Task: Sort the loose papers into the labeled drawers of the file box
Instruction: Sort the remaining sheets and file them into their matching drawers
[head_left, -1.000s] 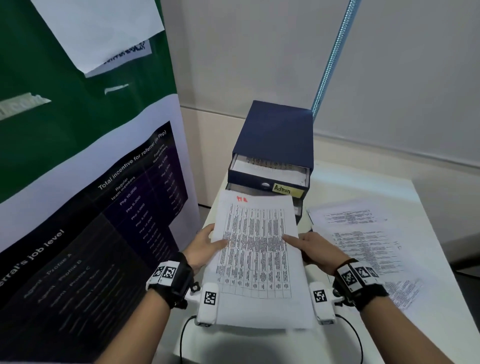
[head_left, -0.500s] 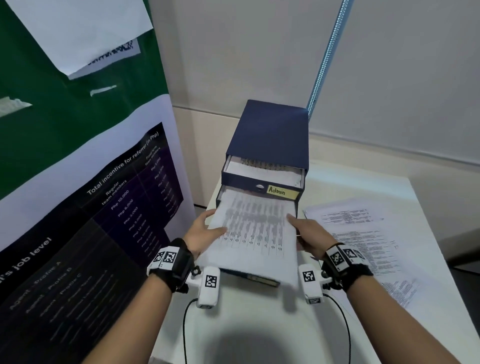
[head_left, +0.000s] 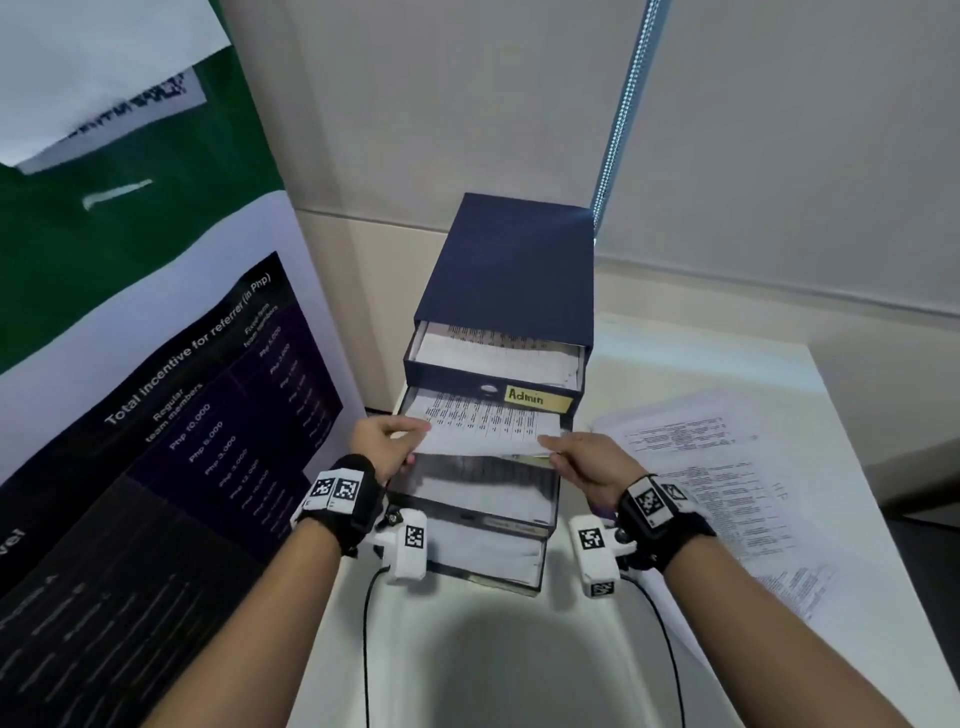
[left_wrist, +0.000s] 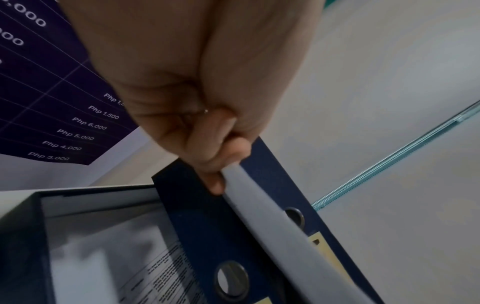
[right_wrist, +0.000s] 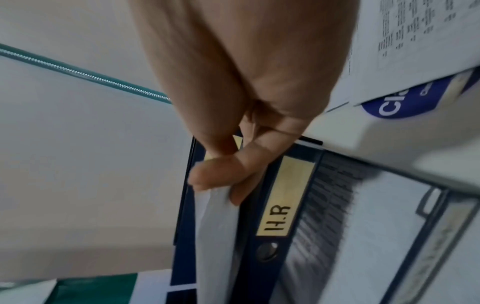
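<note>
A navy file box (head_left: 511, 270) stands on the white table (head_left: 519, 665) with its drawers pulled out in steps. The top drawer carries a yellow Admin label (head_left: 530, 397); the one below carries an H.R label (right_wrist: 283, 205). A printed sheet (head_left: 483, 423) lies partly inside the H.R drawer, under the Admin drawer front. My left hand (head_left: 387, 441) pinches the sheet's left near corner and my right hand (head_left: 587, 462) pinches its right near corner. In the wrist views, the left hand (left_wrist: 223, 170) and the right hand (right_wrist: 226, 179) each grip the sheet's edge (right_wrist: 221, 226).
Loose printed papers (head_left: 701, 467) lie spread on the table to the right of the box. Lower drawers (head_left: 483, 488) hold papers and reach toward me. A large poster (head_left: 156, 415) stands close on the left. A wall is behind the box.
Both hands have carried the sheet forward, from above the table's near part into the drawer under the Admin one. Most of the sheet is now inside.
</note>
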